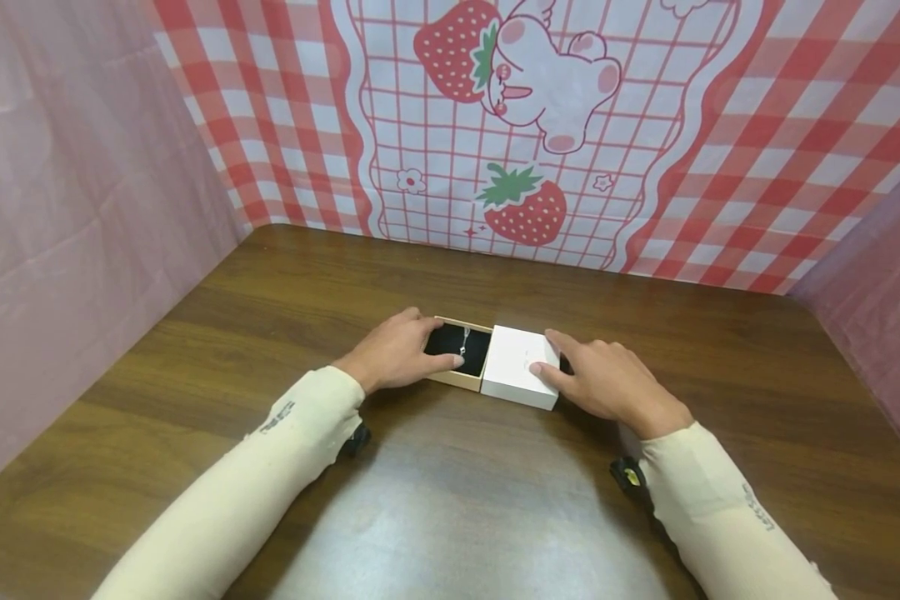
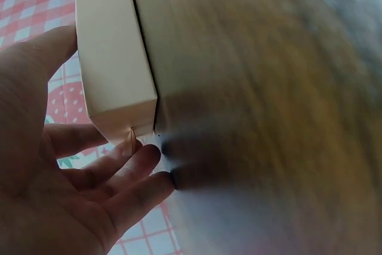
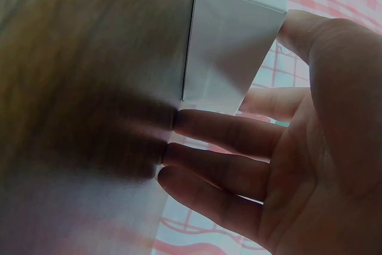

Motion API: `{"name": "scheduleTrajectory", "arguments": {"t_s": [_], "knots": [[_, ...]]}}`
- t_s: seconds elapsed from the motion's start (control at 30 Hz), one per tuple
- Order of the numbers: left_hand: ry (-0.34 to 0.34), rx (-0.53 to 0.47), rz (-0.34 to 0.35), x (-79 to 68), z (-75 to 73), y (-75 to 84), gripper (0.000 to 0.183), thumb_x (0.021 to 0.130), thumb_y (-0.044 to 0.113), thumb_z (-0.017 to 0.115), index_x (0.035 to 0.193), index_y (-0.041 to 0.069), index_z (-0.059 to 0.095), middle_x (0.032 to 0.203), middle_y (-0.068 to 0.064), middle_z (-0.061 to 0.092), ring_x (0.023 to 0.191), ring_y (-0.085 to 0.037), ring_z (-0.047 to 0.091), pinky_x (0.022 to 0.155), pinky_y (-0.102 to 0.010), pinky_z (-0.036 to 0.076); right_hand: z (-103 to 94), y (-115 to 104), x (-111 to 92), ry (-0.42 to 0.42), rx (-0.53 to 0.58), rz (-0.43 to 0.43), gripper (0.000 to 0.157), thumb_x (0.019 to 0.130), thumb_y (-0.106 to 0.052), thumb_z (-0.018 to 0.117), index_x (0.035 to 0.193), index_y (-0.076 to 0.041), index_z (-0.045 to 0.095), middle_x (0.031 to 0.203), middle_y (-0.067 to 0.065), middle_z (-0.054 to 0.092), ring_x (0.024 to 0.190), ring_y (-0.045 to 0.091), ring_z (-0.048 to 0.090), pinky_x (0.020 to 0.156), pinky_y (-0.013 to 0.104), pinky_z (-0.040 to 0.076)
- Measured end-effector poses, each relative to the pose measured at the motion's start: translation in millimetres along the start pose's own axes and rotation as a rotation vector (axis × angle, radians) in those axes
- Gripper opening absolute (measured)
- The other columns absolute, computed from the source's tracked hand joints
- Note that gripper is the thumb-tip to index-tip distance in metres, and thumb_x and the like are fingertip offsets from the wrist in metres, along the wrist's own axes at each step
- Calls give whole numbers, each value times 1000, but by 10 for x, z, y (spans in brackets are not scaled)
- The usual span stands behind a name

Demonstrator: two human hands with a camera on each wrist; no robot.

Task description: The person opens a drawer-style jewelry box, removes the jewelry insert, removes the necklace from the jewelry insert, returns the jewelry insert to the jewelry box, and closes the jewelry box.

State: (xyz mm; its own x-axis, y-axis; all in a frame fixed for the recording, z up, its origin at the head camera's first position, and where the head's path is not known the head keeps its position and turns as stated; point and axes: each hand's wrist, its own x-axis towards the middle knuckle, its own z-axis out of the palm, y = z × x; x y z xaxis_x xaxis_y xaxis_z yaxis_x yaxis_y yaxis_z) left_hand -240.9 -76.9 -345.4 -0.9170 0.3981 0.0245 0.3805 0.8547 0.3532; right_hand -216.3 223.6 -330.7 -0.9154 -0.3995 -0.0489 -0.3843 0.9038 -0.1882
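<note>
A white sleeve [image 1: 516, 358] and a tan drawer [image 1: 457, 382] form a small jewelry box on the table, with the drawer out to the left. Inside the drawer is a black pad [image 1: 478, 343] bearing a fine silver chain [image 1: 464, 337]; bracelet or necklace, I cannot tell. My left hand [image 1: 393, 350] grips the drawer's outer end, thumb over the near side and index finger at the far corner. A small tan tab [image 2: 132, 140] sticks out by its fingertips. With thumb on top and index finger at the far corner, my right hand [image 1: 607, 379] holds the sleeve's right end.
The box lies on a brown wood-grain table [image 1: 420, 483]. Behind it hangs a red-and-white checked cloth [image 1: 435, 183] with strawberry prints. Pink cloth [image 1: 82, 208] walls the left side, and another pink cloth [image 1: 877, 308] the right.
</note>
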Motion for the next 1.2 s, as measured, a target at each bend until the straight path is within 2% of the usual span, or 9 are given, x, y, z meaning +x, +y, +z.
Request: {"name": "scheduleTrajectory", "arguments": {"t_s": [0.2,0.47,0.67,0.83,1.07,1.2], "knots": [[-10,-13,-45,4,15,50,84,87,66,65,146,7,52,130,-15,53,108,-26,55,98,-44,47,7,12,-11,7,3,-7,80,98,-65,45,155,-10,38,119,18,68,99,30,67,88,58,49],[-14,-9,-53,-26,30,12,83,88,64,64,147,7,51,134,-15,52,114,-27,55,101,-44,45,19,-31,-2,2,0,-11,80,98,-64,46,155,-9,38,112,17,70,95,28,67,87,57,50],[-15,0,-43,-3,26,35,86,88,65,64,148,6,49,138,-16,50,121,-29,53,104,-45,43,14,-35,-11,8,6,12,80,98,-64,47,155,-9,37,127,20,65,108,35,65,92,60,48],[-26,-3,-21,20,28,48,86,88,63,64,147,3,49,142,-19,48,125,-32,52,107,-44,42,1,-52,-5,-12,18,29,83,97,-66,45,156,-8,35,142,20,54,124,39,56,98,63,43],[-15,11,-23,19,27,41,85,88,63,65,145,2,51,141,-19,50,126,-30,52,107,-41,42,-16,-117,-11,-25,21,35,81,99,-64,44,157,-8,33,150,21,45,136,41,43,102,68,36],[-5,10,-33,-2,26,14,85,87,64,66,145,3,52,141,-18,50,125,-30,52,106,-42,42,-29,-214,27,11,21,-5,75,100,-57,50,155,-7,38,150,22,45,137,41,42,105,66,35]]}}
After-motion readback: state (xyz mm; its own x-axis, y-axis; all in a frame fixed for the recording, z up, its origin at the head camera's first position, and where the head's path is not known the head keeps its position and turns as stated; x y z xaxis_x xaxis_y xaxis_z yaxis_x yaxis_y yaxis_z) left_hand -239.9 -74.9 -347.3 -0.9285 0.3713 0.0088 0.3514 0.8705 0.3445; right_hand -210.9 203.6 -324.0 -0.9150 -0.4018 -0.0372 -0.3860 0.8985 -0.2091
